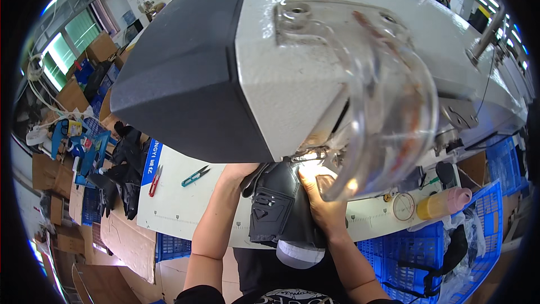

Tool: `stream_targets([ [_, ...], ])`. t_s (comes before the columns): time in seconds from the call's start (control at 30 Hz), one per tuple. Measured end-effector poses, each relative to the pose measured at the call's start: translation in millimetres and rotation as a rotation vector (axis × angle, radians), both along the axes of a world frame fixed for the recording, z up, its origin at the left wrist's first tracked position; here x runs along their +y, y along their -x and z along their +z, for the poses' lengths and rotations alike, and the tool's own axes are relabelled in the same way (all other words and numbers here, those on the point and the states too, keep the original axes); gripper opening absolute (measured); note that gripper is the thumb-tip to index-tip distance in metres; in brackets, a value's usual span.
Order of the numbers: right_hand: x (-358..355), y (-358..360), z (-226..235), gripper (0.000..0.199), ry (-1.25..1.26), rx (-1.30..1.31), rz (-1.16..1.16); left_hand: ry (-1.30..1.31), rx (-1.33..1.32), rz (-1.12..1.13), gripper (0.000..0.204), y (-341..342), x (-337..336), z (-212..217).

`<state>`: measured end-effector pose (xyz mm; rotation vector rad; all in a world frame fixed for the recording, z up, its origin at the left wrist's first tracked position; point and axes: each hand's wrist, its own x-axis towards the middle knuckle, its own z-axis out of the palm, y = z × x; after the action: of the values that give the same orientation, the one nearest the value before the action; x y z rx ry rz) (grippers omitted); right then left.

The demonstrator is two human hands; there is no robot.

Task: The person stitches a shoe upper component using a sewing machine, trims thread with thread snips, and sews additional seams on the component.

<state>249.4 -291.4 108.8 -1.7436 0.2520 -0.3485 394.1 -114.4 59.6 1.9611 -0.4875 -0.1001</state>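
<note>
Black leather piece [301, 205] held beneath the sewing machine [287, 84], over the near edge of the white table [185, 205].

Head view: hands flank it, probably steadying it under the light; the right hand [326, 205] is partly closed on its right side, the left hand [242, 173] touches its left, fingers hidden, openness unclear.

The black short-sleeved shirt [203, 295] bears a white print [296, 296].

Left hand [241, 171] only partly visible
</note>
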Motion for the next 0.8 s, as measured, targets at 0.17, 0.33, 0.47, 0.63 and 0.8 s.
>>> stream_targets([
  [0.17, -4.9, -1.8, -5.4, 0.021, -0.140, 0.031, 0.116, 0.143, 0.051, 0.219, 0.027, 19.1, 27.4, -5.1],
  [0.33, -7.2, 1.6, 1.5, 0.020, -0.348, -0.060, 0.304, -0.454, -0.592, 0.514, 0.039, 57.0, 102.4, -17.7],
  [0.47, -5.3, 12.6, 15.6, 0.043, -0.031, 0.031, 0.403, -0.661, -0.441, 0.695, 0.039, 115.9, 153.1, -56.0],
  [0.63, -7.7, 50.3, 38.4, 0.032, 0.409, -0.221, 0.854, -0.781, -0.431, 0.530, 0.033, 155.9, 174.4, -64.2],
  [0.8, -7.6, 67.5, 32.6, 0.031, 0.766, -0.359, 0.930, -0.770, -0.439, 0.507, 0.034, 164.0, 156.4, -34.6],
])
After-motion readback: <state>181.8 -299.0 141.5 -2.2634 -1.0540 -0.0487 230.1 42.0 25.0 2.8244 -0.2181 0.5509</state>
